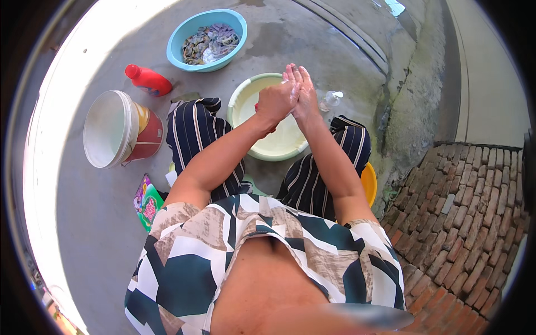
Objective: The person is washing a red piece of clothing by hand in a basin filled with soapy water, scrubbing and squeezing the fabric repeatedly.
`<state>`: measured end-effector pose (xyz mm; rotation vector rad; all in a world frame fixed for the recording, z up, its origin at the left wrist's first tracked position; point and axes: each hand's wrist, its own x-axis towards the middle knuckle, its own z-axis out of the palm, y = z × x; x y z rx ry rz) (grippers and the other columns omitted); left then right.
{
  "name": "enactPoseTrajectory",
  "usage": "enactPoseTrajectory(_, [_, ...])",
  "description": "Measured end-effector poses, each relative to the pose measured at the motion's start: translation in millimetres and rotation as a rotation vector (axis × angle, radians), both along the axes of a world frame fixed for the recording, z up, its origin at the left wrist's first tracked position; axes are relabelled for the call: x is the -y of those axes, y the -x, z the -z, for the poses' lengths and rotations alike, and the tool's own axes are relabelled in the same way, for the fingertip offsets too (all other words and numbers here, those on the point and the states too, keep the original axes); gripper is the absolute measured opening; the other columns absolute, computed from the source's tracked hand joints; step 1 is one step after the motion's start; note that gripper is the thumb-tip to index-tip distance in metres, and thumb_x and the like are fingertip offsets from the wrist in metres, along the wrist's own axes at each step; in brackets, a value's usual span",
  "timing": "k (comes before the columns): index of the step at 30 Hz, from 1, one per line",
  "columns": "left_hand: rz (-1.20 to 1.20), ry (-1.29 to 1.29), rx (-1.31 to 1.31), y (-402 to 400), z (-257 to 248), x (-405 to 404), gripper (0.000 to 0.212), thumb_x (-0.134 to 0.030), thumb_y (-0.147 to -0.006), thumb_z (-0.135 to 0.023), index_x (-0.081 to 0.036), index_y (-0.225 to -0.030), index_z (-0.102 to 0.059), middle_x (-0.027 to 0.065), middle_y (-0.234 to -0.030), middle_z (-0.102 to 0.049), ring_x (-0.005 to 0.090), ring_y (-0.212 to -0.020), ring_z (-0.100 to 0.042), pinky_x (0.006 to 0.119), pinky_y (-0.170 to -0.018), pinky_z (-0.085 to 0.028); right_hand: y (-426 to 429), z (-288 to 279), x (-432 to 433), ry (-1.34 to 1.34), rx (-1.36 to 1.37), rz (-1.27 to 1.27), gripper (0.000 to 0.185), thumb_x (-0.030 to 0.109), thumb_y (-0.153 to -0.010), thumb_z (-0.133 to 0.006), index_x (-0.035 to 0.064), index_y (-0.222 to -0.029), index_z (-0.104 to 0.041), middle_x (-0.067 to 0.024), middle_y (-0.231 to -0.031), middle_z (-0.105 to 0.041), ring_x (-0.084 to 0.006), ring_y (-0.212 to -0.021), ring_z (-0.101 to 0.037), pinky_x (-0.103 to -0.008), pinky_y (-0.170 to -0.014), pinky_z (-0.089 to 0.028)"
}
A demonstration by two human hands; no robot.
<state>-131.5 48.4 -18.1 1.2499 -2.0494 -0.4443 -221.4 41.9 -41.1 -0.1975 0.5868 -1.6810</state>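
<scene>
My left hand (275, 99) is curled into a fist, its knuckles against the palm of my right hand (305, 94). The right hand is held flat with its fingers straight. White suds coat both hands where they meet, and no object shows between them, though the inside of the fist is hidden. A red band (268, 132) circles my left wrist. Below the hands, between my knees, a pale green plastic basin (278, 154) stands on the concrete. Just right of its rim is a small clear bottle (329, 101) with a white top.
Ahead, a light blue basin (172, 49) holds patterned laundry (211, 44). Left are a red plastic bottle (151, 81), a large bucket (144, 142) and a colourful packet (148, 205). A yellow tub (369, 184) is beside my right leg. Brick paving (456, 226) lies to the right.
</scene>
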Motion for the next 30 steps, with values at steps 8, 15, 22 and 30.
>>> enactPoseTrajectory(8, [0.065, -0.023, -0.014, -1, 13, 4, 0.031, -0.031, -0.084, -0.041, -0.007, -0.076, -0.057, 0.0144, -0.059, -0.056, 0.0328, -0.055, -0.055, 0.043, -0.05, -0.043, -3, 3, 1, 0.088, -0.094, -0.007, 0.051, 0.002, -0.085, -0.036, -0.0008, -0.13, -0.011, -0.018, -0.133, -0.021, -0.0281, -0.124, -0.025, -0.0343, -0.101, -0.029])
enactPoseTrajectory(15, [-0.203, -0.15, -0.024, -15, 13, 38, 0.031, -0.03, -0.084, -0.041, -0.006, -0.074, -0.058, 0.0141, -0.066, -0.058, 0.0343, -0.059, -0.056, 0.045, -0.053, -0.043, -20, -18, -13, 0.132, -0.167, -0.133, 0.057, -0.008, -0.077, -0.031, -0.0016, -0.13, -0.012, -0.0182, -0.135, -0.019, -0.0274, -0.126, -0.022, -0.0342, -0.102, -0.027])
enactPoseTrajectory(22, [0.018, 0.085, -0.073, -3, 17, 6, 0.028, -0.026, -0.082, -0.047, -0.007, -0.063, -0.053, 0.0122, -0.059, -0.055, 0.0305, -0.054, -0.055, 0.04, -0.049, -0.043, -8, -11, -11, -0.159, 0.132, -0.208, 0.044, 0.007, -0.086, -0.035, -0.0003, -0.127, -0.02, -0.0183, -0.132, -0.028, -0.0267, -0.122, -0.032, -0.0333, -0.098, -0.029])
enactPoseTrajectory(30, [0.015, -0.024, -0.085, 7, 3, -13, 0.033, -0.028, -0.084, -0.042, -0.006, -0.061, -0.052, 0.0142, -0.058, -0.054, 0.0317, -0.056, -0.055, 0.041, -0.051, -0.043, -6, -10, -11, -0.126, 0.021, -0.004, 0.039, 0.02, -0.092, -0.027, -0.0038, -0.122, -0.031, -0.0158, -0.126, -0.039, -0.0268, -0.119, -0.034, -0.0358, -0.1, -0.03])
